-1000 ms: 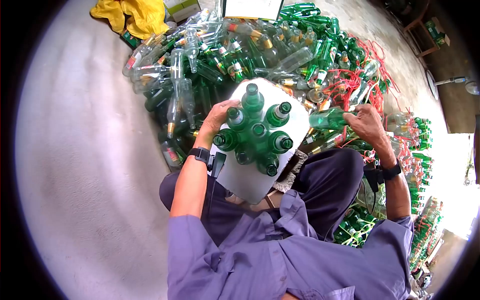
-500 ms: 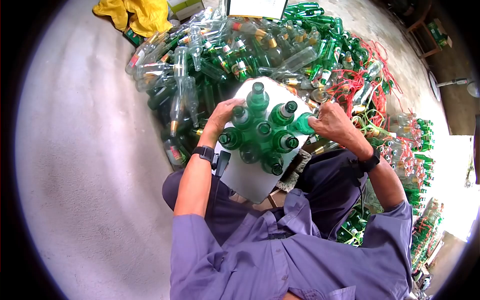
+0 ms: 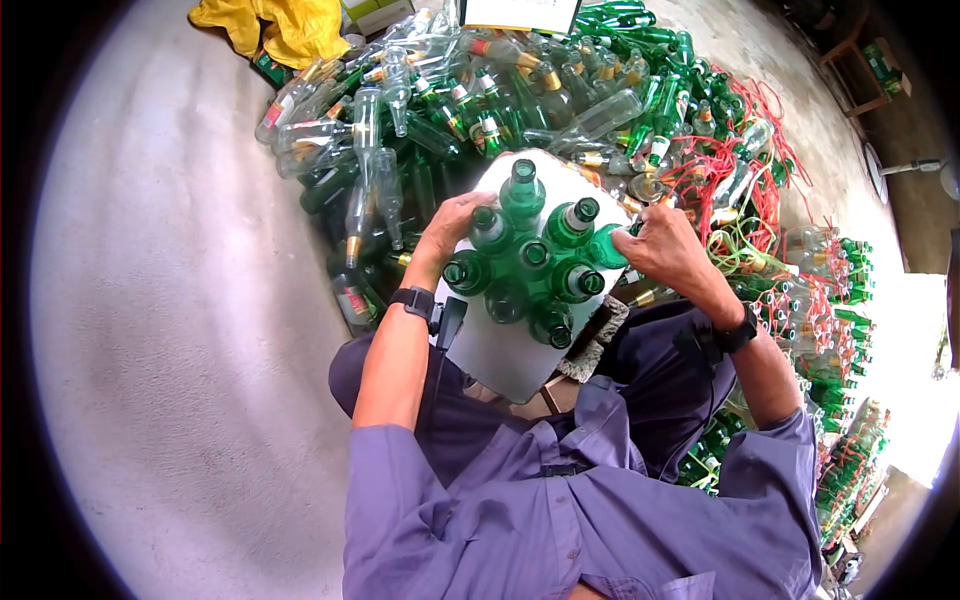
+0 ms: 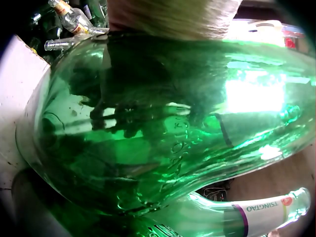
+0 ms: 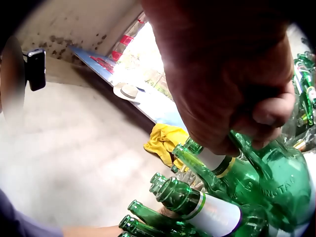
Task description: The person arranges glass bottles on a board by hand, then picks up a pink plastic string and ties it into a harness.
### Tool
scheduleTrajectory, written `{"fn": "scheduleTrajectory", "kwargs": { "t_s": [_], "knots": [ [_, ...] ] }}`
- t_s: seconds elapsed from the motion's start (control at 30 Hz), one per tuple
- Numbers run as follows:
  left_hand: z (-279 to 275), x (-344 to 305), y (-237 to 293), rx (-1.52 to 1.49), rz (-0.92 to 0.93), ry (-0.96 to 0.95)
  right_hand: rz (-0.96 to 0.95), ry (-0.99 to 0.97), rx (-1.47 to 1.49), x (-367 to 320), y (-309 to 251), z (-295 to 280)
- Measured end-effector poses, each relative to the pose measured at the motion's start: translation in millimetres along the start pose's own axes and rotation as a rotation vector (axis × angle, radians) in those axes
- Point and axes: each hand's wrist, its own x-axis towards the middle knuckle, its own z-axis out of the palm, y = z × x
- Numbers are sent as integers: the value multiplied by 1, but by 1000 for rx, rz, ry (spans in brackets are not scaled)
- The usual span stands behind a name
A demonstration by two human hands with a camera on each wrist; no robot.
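Right hand (image 3: 668,248) clamps a glossy green glass bottle (image 3: 604,246) at 3 o'clock of the round-shouldered bottle cluster (image 3: 525,258) standing on the smooth white worktop (image 3: 500,360); left hand (image 3: 452,228) seemingly curls round its 10 o'clock edge.

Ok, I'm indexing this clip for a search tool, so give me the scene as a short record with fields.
left hand: grips a bottle at the edge of the bottle cluster
right hand: grips a green bottle near its neck, against the cluster
cluster: upright green bottles, mouths up
support: white board in front of the person
around: bottle pile, red cords, yellow cloth
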Motion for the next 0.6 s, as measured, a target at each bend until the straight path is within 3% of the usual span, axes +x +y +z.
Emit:
{"fn": "scheduleTrajectory", "kwargs": {
  "t_s": [0.13,0.2,0.4,0.47,0.5,0.53,0.6],
  "knots": [
    [0,1,-2,93,90,12,-29,41,-26,-11,5,2],
    [1,-2,1,139,135,9,23,-66,62,-17,2,-1],
    [4,-4,7,-51,-53,43,-29,-43,178,-32,50,31],
    [4,-4,11,29,-54,0,127,55,206,-36,64,42],
    [6,-5,15,29,-52,2,411,-162,337,-36,85,44],
    [9,-6,18,63,6,-3,408,-163,337,-33,91,53],
    [9,-5,17,97,63,-7,836,-56,966,-30,101,68]
  ]
}}
